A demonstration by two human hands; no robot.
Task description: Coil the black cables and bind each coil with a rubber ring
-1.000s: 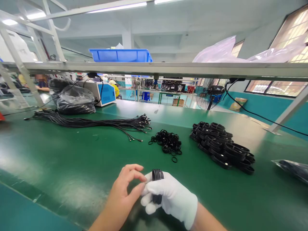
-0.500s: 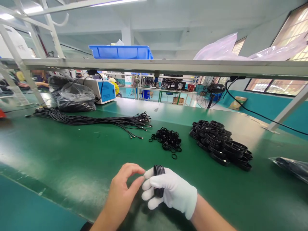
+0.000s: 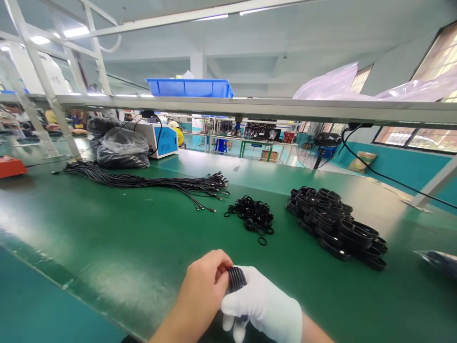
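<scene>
Coil (image 3: 237, 278) of black cable, turns side by side, above desk (image 3: 124, 247) near front edge, clamped in grip of white-gloved right hand (image 3: 262, 305). Bare left hand (image 3: 205, 286) touching coil; whether its grip pinches, cannot tell. Clear plastic bag (image 3: 123, 150), dark contents, near far left corner.

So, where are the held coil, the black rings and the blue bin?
Held coil (image 3: 237, 279), head view: upper loops.
Black rings (image 3: 253, 212), head view: pile's middle.
Blue bin (image 3: 189, 88), head view: front wall.
</scene>
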